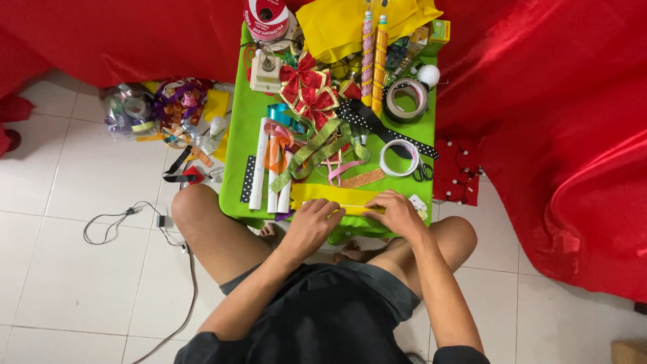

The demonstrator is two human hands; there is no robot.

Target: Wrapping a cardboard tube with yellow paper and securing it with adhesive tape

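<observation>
Both hands down on the yellow strip at the near edge of the green counter. My left hand lies flat, fingers curled over the strip's middle, pressing rather than gripping. My right hand pinches the strip's right end, fingertips bent onto it.

Risk here, as I judge it: the strip sits right on the counter's lip, so a loose press could let it slide off toward my knees. The green glitter ribbon trails just beside it and could snag under my palm and drag the pile along. The scissors lie near my right hand, easy to knock.

Counting now: two red bows touching each other at the centre. Three white rolls standing side by side at the left. Two tall patterned tubes up at the far end. Two tape rings, a grey one and a white one. One big spool at the far left corner. One cable out on the floor, well apart.
</observation>
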